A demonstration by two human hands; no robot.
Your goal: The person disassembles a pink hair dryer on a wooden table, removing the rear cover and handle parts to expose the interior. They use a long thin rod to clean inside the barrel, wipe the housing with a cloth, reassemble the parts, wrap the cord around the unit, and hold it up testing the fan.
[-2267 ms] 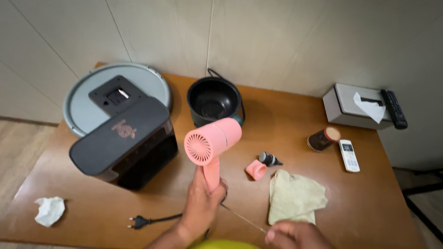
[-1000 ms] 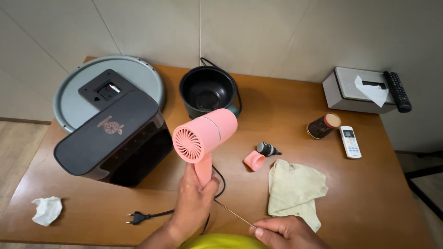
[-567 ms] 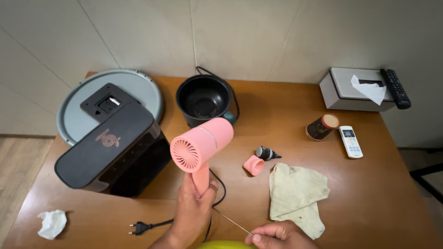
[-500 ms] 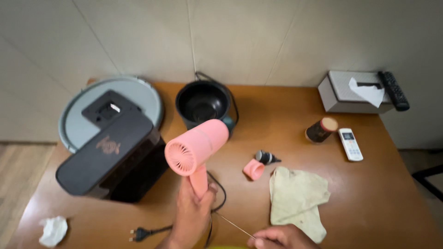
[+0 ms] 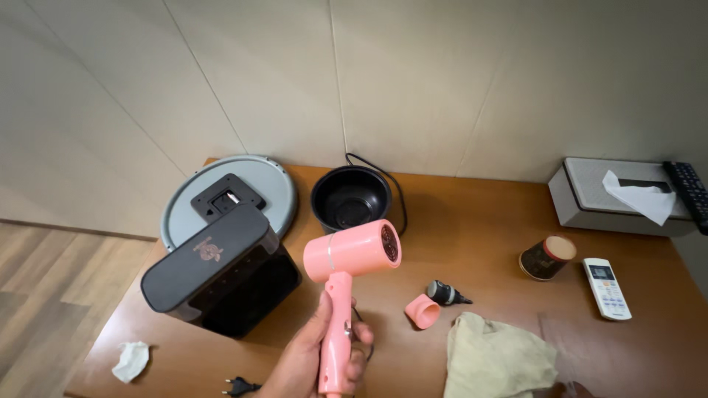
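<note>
My left hand [image 5: 313,361] grips the handle of a pink hair dryer [image 5: 352,254] and holds it upright above the wooden table [image 5: 472,228]. The dryer's round grille faces right. Its black cord drops behind my hand, and the plug [image 5: 240,385] lies on the table at the bottom edge. A pink nozzle cap [image 5: 422,311] and a small black part [image 5: 446,293] lie just right of the dryer. Only a sliver of my right hand [image 5: 579,388] shows at the bottom edge, beside a beige cloth [image 5: 498,357].
A black box-shaped appliance [image 5: 221,273] stands left of the dryer, with a grey round robot vacuum [image 5: 273,191] behind it. A black pot [image 5: 350,199] sits at the back. On the right are a brown cup [image 5: 546,258], white remote [image 5: 606,287], tissue box [image 5: 590,199] and black remote [image 5: 689,184]. A crumpled tissue [image 5: 131,360] lies front left.
The dryer has turned in my left hand so its round end now points right. My right hand with the thin stick has dropped almost out of view. The view has tilted upward.
</note>
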